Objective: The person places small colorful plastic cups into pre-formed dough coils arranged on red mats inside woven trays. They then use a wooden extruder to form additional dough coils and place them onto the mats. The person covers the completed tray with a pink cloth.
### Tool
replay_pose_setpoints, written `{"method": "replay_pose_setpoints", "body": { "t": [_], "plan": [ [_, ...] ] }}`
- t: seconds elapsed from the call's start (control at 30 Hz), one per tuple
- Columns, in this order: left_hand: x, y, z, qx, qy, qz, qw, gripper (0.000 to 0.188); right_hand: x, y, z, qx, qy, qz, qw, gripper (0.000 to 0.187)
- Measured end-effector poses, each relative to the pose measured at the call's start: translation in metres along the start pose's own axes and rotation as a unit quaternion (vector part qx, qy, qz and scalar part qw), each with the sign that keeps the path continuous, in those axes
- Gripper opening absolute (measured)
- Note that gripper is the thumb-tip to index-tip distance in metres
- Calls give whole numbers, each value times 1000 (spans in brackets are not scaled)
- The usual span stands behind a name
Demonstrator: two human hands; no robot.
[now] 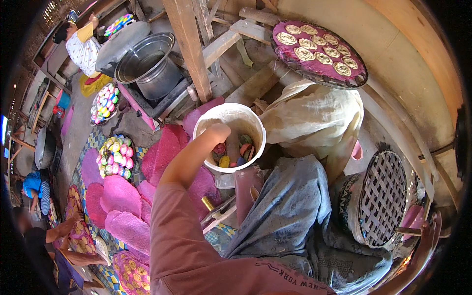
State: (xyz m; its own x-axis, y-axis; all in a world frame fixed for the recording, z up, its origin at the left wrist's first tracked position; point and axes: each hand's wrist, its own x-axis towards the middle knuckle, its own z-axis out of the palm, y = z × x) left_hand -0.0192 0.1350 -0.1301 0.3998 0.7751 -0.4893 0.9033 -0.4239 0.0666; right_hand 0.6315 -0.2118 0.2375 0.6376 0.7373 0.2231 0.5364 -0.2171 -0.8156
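My left hand point(220, 133) reaches over the near rim of a white bucket point(262, 133), its wrist bent and its fingers hidden. Down in the bucket lie several small colourful things, among them a yellow one point(224, 162); their kind cannot be made out. At the far right my right hand point(432, 228) is stretched out with its fingers extended, close beside a wooden stick point(410, 231). A round woven lattice tray point(386, 199) stands tilted to the left of that hand. Whether the hand touches the stick is unclear.
A round tray point(365, 78) carries several pale noodle coils on pink cloth. A large metal pot point(160, 78) sits on a stove. Pink round mats point(128, 231) and a pile of colourful balls point(115, 157) lie left. Small flames point(405, 264) show near my right forearm. Other people sit left.
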Motion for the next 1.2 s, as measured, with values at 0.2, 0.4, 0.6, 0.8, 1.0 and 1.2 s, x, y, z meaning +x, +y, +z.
{"method": "replay_pose_setpoints", "body": {
  "t": [0.2,0.4,0.6,0.8,1.0,1.2],
  "plan": [
    [31,42,12,-63,14,32,997,29,-3,-27,28,-72,-30,-4,997,54],
    [79,59,74,-87,-5,88,992,43,8,-15,49,-17,-127,-9,992,65],
    [68,37,67,-230,-24,119,965,32,13,-15,57,-24,-155,-41,987,67],
    [17,8,-12,-61,-28,80,994,24,11,-25,67,-41,-122,-8,992,57],
    [-2,2,20,14,16,12,1000,12,10,-28,82,-41,-136,3,990,47],
    [19,-4,32,25,66,20,997,17,5,-24,84,4,-155,-9,988,44]
  ]
}}
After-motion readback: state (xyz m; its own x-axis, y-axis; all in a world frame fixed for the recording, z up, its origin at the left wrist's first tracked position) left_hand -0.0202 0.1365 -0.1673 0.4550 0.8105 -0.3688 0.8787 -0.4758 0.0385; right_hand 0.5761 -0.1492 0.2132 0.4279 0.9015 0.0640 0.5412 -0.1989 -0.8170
